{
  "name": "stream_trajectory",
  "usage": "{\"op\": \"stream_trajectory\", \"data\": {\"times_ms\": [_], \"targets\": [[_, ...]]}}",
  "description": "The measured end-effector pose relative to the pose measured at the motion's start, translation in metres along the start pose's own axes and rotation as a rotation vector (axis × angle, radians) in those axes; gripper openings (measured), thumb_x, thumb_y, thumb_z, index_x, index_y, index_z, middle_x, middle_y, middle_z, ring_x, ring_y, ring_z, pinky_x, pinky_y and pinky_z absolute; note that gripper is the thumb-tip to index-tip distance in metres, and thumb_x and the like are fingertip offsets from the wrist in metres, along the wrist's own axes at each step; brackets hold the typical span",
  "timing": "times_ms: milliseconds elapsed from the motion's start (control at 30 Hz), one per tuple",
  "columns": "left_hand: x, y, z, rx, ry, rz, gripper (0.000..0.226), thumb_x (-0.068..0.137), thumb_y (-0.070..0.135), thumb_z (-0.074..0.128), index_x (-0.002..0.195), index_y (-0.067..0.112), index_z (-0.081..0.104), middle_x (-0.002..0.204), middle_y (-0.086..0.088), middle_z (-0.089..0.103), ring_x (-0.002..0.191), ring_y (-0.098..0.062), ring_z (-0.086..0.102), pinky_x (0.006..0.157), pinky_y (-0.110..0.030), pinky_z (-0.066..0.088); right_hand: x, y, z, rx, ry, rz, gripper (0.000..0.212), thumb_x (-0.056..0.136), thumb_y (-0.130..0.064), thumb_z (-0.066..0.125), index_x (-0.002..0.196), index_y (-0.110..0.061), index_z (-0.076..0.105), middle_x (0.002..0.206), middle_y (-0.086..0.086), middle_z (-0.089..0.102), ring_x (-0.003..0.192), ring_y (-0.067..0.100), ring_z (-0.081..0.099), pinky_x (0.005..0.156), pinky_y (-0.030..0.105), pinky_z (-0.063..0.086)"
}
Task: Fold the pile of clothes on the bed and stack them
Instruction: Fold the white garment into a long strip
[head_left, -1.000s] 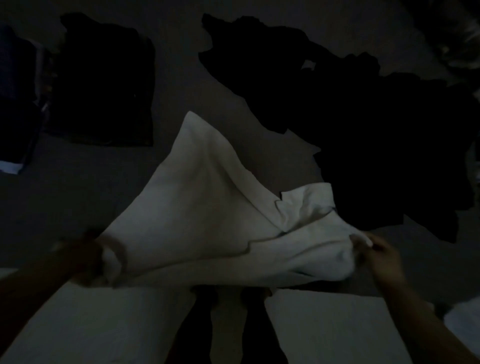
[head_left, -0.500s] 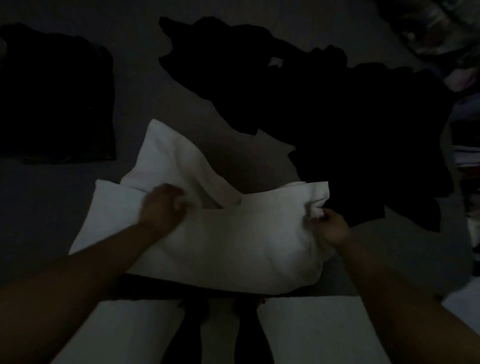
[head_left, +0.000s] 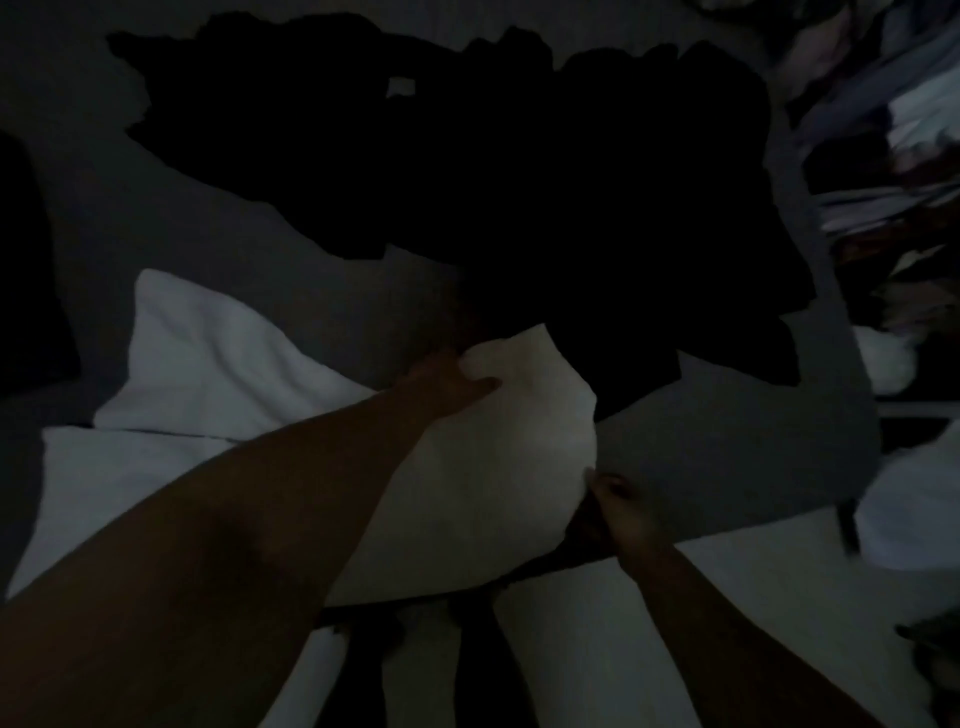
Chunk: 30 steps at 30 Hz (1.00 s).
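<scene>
The grey-sheeted bed (head_left: 270, 228) carries a sprawling heap of black unfolded clothes (head_left: 519, 171) whose near edge touches the white soft-cloth garment (head_left: 467, 483) being folded at the bed's front edge, so a dark piece could get caught in the fold. The left hand (head_left: 447, 384) grips the garment's far corner and the right hand (head_left: 618, 514) holds its near-right edge, though in this dimness I cannot tell how firmly; a slipped corner would leave the fold crooked.

We see a white garment (head_left: 218, 374) spread across the near edge of the grey bed (head_left: 701, 452), partly folded, its right portion doubled over toward us. Beyond it a heap of dark clothes (head_left: 519, 182) lies unfolded, touching the white garment's far right corner.
</scene>
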<state>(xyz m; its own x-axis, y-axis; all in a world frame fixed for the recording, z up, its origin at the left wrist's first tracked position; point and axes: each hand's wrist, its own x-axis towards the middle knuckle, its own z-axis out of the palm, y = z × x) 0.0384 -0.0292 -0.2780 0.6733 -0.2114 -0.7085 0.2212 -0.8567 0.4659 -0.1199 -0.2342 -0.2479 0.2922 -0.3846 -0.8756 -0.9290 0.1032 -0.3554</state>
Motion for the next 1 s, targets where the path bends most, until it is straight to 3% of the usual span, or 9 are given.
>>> {"op": "stream_trajectory", "data": {"times_ms": [67,133,267,367,500,700,800,867,1000], "targets": [[0.008,0.003,0.004,-0.037,0.023,-0.056,0.120,0.046,0.095,0.043,0.145,0.029,0.029,0.151,-0.005,0.032,0.137,-0.026,0.032,0.113,-0.042,0.027,-0.002,-0.005,0.008,0.127,-0.161,0.039,0.054,0.069,-0.049,0.078,0.108,-0.014,0.066,0.104,0.005,0.069,0.096,0.023,0.064,0.081,0.037,0.055],[0.013,0.004,0.008,-0.052,-0.035,-0.081,0.121,0.045,0.093,0.050,0.144,0.026,0.032,0.148,-0.004,0.036,0.135,-0.024,0.035,0.113,-0.041,0.027,0.000,-0.006,0.021,0.158,-0.273,-0.007,0.081,0.049,-0.050,0.089,0.118,-0.018,0.062,0.117,0.005,0.067,0.106,0.022,0.063,0.096,0.043,0.050],[-0.012,0.016,0.000,-0.066,-0.247,0.014,0.105,0.062,0.063,0.070,0.146,0.015,0.030,0.146,0.001,0.036,0.136,-0.024,0.035,0.106,-0.024,0.028,-0.026,-0.025,0.048,0.045,-0.355,-0.168,0.073,0.071,-0.017,0.081,0.135,-0.009,0.047,0.135,0.010,0.053,0.120,0.024,0.054,0.102,0.036,0.044],[-0.039,0.017,-0.023,-0.131,-0.041,0.010,0.072,0.084,0.052,0.056,0.138,0.007,0.043,0.140,-0.011,0.047,0.127,-0.027,0.045,0.101,-0.026,0.035,-0.050,-0.040,0.049,-0.096,-0.342,-0.302,0.056,0.084,-0.008,0.067,0.135,-0.005,0.044,0.132,0.009,0.053,0.116,0.016,0.052,0.088,0.021,0.043],[-0.092,0.023,-0.088,-0.369,0.209,-0.011,0.040,0.090,0.037,0.059,0.124,0.017,0.058,0.113,-0.001,0.062,0.108,-0.023,0.060,0.091,-0.027,0.046,-0.091,-0.092,0.020,-0.030,-0.230,-0.504,0.042,0.080,-0.012,0.073,0.119,-0.015,0.057,0.106,-0.004,0.062,0.090,0.009,0.058,0.067,0.012,0.046],[-0.098,0.080,-0.156,-0.444,0.458,0.279,0.026,0.087,0.028,0.065,0.111,0.020,0.059,0.099,0.007,0.063,0.086,-0.005,0.059,0.071,-0.011,0.046,-0.083,-0.170,-0.019,0.115,0.008,-0.629,0.016,0.075,-0.029,0.077,0.079,-0.017,0.067,0.082,0.007,0.069,0.080,0.020,0.064,0.073,0.041,0.054],[-0.061,0.091,-0.157,-0.366,0.544,0.269,0.051,0.083,0.029,0.068,0.129,0.015,0.051,0.120,-0.006,0.057,0.107,-0.018,0.055,0.093,-0.029,0.045,-0.050,-0.192,-0.034,0.127,0.076,-0.510,0.028,0.077,-0.035,0.075,0.085,-0.010,0.063,0.077,0.003,0.062,0.076,0.020,0.059,0.068,0.032,0.048],[-0.039,0.089,-0.136,-0.211,0.532,0.122,0.077,0.078,0.036,0.072,0.143,0.019,0.034,0.140,-0.010,0.042,0.127,-0.028,0.043,0.104,-0.038,0.039,-0.020,-0.191,-0.039,0.083,0.110,-0.430,0.036,0.077,-0.038,0.074,0.088,-0.007,0.059,0.089,0.009,0.060,0.083,0.023,0.057,0.071,0.029,0.043],[-0.031,0.070,-0.065,0.014,0.152,0.038,0.084,0.085,0.041,0.065,0.149,0.013,0.018,0.154,-0.009,0.024,0.140,-0.024,0.024,0.110,-0.028,0.023,0.023,-0.174,-0.039,0.004,0.024,-0.416,0.046,0.086,-0.021,0.067,0.124,0.000,0.054,0.116,0.012,0.059,0.089,0.021,0.057,0.060,0.017,0.048]]}}
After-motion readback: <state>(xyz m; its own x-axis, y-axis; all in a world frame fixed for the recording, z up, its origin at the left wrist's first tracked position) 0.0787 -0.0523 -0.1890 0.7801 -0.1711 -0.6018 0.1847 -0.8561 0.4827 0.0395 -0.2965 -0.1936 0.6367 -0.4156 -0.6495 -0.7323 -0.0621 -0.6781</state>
